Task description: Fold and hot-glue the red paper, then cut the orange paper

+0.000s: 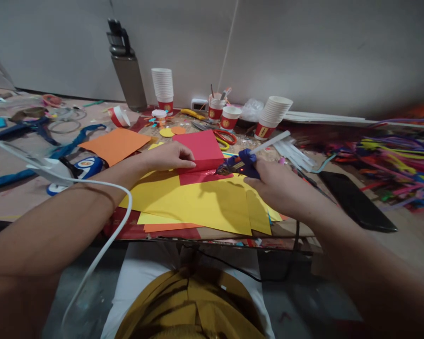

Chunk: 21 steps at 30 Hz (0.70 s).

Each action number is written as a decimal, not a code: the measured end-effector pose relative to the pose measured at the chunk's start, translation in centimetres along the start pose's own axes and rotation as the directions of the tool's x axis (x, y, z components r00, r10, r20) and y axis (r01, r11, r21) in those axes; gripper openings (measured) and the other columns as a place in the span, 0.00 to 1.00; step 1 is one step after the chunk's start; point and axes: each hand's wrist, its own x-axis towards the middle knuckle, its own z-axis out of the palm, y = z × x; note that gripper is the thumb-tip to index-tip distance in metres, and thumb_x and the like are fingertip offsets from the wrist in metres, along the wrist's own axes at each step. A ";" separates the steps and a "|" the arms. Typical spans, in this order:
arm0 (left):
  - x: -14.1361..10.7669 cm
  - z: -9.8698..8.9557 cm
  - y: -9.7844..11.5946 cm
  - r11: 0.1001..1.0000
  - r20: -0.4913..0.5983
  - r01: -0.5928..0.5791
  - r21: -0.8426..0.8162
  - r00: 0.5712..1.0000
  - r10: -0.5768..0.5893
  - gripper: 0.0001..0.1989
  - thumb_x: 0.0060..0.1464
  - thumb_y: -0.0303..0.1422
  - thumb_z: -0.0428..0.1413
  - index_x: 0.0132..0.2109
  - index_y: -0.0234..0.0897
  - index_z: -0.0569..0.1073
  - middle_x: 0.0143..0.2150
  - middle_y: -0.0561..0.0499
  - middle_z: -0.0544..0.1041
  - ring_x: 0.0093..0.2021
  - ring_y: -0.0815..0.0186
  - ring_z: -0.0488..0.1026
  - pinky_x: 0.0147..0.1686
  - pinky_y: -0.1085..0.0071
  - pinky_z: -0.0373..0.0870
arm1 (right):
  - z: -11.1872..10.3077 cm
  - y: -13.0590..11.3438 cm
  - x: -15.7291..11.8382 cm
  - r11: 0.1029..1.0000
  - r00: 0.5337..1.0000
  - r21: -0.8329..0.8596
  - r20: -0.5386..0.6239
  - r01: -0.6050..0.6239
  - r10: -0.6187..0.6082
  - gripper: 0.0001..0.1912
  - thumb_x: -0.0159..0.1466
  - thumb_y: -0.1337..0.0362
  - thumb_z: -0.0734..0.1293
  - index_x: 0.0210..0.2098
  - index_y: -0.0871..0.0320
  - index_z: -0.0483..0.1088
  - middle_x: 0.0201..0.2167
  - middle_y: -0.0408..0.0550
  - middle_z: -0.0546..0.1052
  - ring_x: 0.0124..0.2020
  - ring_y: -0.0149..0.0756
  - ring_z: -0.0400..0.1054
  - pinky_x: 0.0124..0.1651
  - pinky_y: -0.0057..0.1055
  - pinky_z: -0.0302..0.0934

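Red paper (201,143) lies folded on yellow sheets (205,202), its lower flap toward me. My left hand (175,157) is closed with its fingertips on the left part of the fold, pinching the paper there. My right hand (273,183) grips a dark blue hot glue gun (245,162), a white glue stick (271,142) jutting from its back. Its nozzle points left, at the right part of the lower flap, where a shiny streak shows. I cannot tell whether the tip touches the paper. Orange paper (116,145) rests beyond my left forearm.
Paper cup stacks (273,113), a cup with tools (216,107), scissors (226,137) and a tall bottle (129,77) stand or lie toward the wall. A black phone (356,200) and colourful pipe cleaners (403,165) are at right. A white cable (122,221) crosses my left forearm.
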 end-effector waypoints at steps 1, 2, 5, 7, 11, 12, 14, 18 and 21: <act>0.0 0.0 0.0 1.000 0.003 0.004 -0.001 1.000 -0.004 0.15 0.52 0.43 0.55 0.35 0.36 0.78 0.29 0.53 0.76 0.29 0.70 0.67 0.30 0.74 0.59 | 0.1 -0.2 0.1 1.000 1.000 0.008 -0.002 0.012 -0.012 0.14 0.65 0.55 0.60 0.40 0.59 0.69 0.36 0.57 0.77 0.36 0.46 0.70 0.34 0.34 0.57; 0.0 0.0 0.0 1.000 0.005 0.005 -0.003 1.000 -0.005 0.15 0.52 0.43 0.55 0.35 0.36 0.78 0.29 0.53 0.76 0.28 0.70 0.67 0.30 0.74 0.58 | 0.1 -0.3 0.2 0.999 1.000 0.020 -0.003 0.026 -0.026 0.14 0.65 0.55 0.60 0.40 0.59 0.68 0.36 0.57 0.77 0.36 0.45 0.70 0.33 0.33 0.57; 0.0 0.0 -0.1 1.000 -0.006 -0.003 -0.009 1.000 0.003 0.15 0.52 0.44 0.55 0.35 0.36 0.78 0.29 0.53 0.76 0.29 0.70 0.67 0.30 0.73 0.58 | 0.3 0.3 0.4 0.999 1.000 0.032 -0.016 0.027 -0.027 0.13 0.65 0.57 0.60 0.41 0.59 0.67 0.37 0.57 0.76 0.37 0.46 0.70 0.32 0.33 0.56; 0.1 0.1 -0.2 1.000 -0.011 -0.019 -0.012 1.000 0.018 0.15 0.51 0.43 0.55 0.35 0.36 0.78 0.29 0.53 0.76 0.29 0.69 0.68 0.30 0.73 0.58 | 0.4 0.8 0.4 1.000 0.999 0.012 -0.032 0.000 0.000 0.13 0.65 0.57 0.59 0.40 0.60 0.67 0.38 0.59 0.76 0.38 0.47 0.71 0.32 0.34 0.56; 0.1 0.1 -0.2 1.000 -0.003 -0.026 -0.016 1.000 0.026 0.15 0.52 0.43 0.55 0.34 0.36 0.78 0.28 0.53 0.76 0.28 0.70 0.67 0.30 0.74 0.58 | 0.4 0.5 0.4 1.000 0.999 0.009 -0.041 -0.010 0.011 0.13 0.65 0.58 0.59 0.40 0.61 0.68 0.39 0.60 0.76 0.39 0.49 0.71 0.35 0.36 0.58; 0.1 0.1 -0.1 1.000 -0.002 -0.023 -0.020 1.000 0.023 0.15 0.52 0.43 0.55 0.34 0.36 0.78 0.28 0.53 0.76 0.28 0.70 0.67 0.29 0.74 0.58 | 0.4 0.1 0.3 1.000 0.999 0.029 -0.042 0.008 -0.007 0.13 0.65 0.58 0.59 0.40 0.61 0.68 0.39 0.60 0.76 0.39 0.49 0.71 0.35 0.35 0.58; 0.0 0.0 0.0 0.999 0.002 -0.015 -0.034 1.000 0.015 0.15 0.52 0.43 0.55 0.34 0.35 0.78 0.28 0.53 0.75 0.27 0.71 0.66 0.29 0.73 0.58 | 0.5 -0.9 0.3 0.994 0.996 0.092 -0.057 0.066 -0.061 0.12 0.65 0.59 0.60 0.42 0.60 0.68 0.39 0.59 0.77 0.40 0.47 0.71 0.36 0.34 0.59; -0.1 0.0 0.2 0.999 0.006 -0.012 -0.050 1.000 0.012 0.14 0.52 0.42 0.56 0.33 0.35 0.78 0.26 0.53 0.74 0.26 0.71 0.65 0.29 0.73 0.58 | 0.5 -2.0 0.3 0.978 0.995 0.185 -0.051 0.096 -0.088 0.11 0.65 0.61 0.61 0.43 0.60 0.69 0.39 0.59 0.77 0.39 0.47 0.72 0.34 0.32 0.59; 0.0 0.0 0.0 0.999 0.007 -0.019 -0.027 1.000 0.019 0.14 0.52 0.42 0.55 0.33 0.35 0.78 0.26 0.53 0.74 0.27 0.71 0.65 0.29 0.73 0.58 | 0.6 -1.5 0.3 0.980 0.996 0.178 -0.048 0.084 -0.077 0.11 0.65 0.60 0.61 0.41 0.60 0.69 0.39 0.60 0.77 0.39 0.47 0.72 0.34 0.33 0.59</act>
